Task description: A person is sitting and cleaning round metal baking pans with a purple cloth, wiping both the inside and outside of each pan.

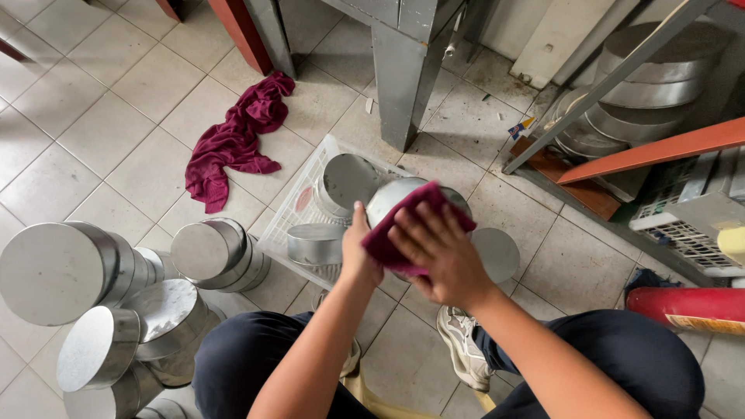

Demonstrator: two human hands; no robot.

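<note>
Wiping step underway: left hand [358,252] grasps round metal pan [392,203]; right hand [441,256] presses maroon cloth [415,225] against it. Judged next: rotate pan within the grip.

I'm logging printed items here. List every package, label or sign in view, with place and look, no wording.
Small packet or wrapper: on the floor tiles right of the grey metal leg, crumpled, blue, yellow and white.
Label: on the red cylinder at the right edge, a pale yellowish band.
No signs or screens show.
</note>
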